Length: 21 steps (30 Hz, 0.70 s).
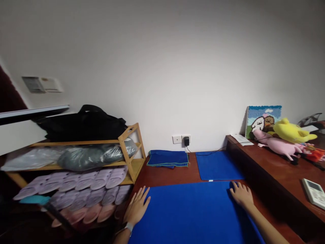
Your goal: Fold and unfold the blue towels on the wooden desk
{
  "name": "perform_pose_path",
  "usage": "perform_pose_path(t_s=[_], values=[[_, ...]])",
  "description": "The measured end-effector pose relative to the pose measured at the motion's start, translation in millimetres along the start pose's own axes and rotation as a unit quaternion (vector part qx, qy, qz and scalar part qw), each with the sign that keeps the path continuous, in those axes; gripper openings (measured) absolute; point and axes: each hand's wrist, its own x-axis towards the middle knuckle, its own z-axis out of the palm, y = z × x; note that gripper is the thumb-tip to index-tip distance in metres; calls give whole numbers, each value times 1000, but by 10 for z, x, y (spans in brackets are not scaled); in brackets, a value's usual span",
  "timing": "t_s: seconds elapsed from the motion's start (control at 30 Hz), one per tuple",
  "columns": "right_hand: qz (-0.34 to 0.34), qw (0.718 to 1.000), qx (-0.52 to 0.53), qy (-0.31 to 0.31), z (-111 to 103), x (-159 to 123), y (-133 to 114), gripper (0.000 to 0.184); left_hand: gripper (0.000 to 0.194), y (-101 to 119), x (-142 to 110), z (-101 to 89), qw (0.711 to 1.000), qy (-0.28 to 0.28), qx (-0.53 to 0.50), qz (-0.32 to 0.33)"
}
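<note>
A large blue cloth point(188, 213) lies spread flat over the wooden surface in front of me. My left hand point(137, 206) rests at its far left corner, fingers stretched out and apart, with a watch on the wrist. At the far right corner my right hand point(241, 194) lies palm down, fingers spread on the edge of the cloth. Behind it, a smaller blue cloth point(219, 166) lies flat, a small white tag at its near edge. A folded stack of blue cloths point(168, 158) with green-stitched edges sits at the back left, apart from both hands.
On the left a wooden rack point(130, 159) carries a black bag point(86, 125), plastic-wrapped items and rows of slippers point(96, 179). A raised wooden ledge on the right holds plush toys point(281, 144), a picture point(264, 120) and a remote control point(315, 192). A black plug point(186, 140) sits in the wall socket.
</note>
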Motion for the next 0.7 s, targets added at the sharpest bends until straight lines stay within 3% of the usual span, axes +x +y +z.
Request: perform_pose_path(t_s=[0.07,0.13,0.3,0.4,0.47,0.53,0.7], values=[[-61,998,23,27,-55,-16,-364,53,61,29,-17,-26,1000,-2,-2,-6],[-153,986,68,26,-70,-90,-911,54,61,47,-29,-48,1000,-7,-4,-7],[-292,938,157,-101,66,-439,-2502,64,62,32,-34,-42,1000,-12,-6,-8],[-302,926,156,-162,192,-578,-2967,69,63,-14,-24,9,1000,0,-9,0],[-287,931,150,-166,247,-600,-2933,68,63,-43,-15,42,1000,9,-11,7],[-264,942,140,-153,266,-577,-2666,67,63,-58,-6,59,1000,11,-10,10],[-172,975,63,-127,201,-414,-1504,69,64,-45,21,49,1000,-3,-5,0]])
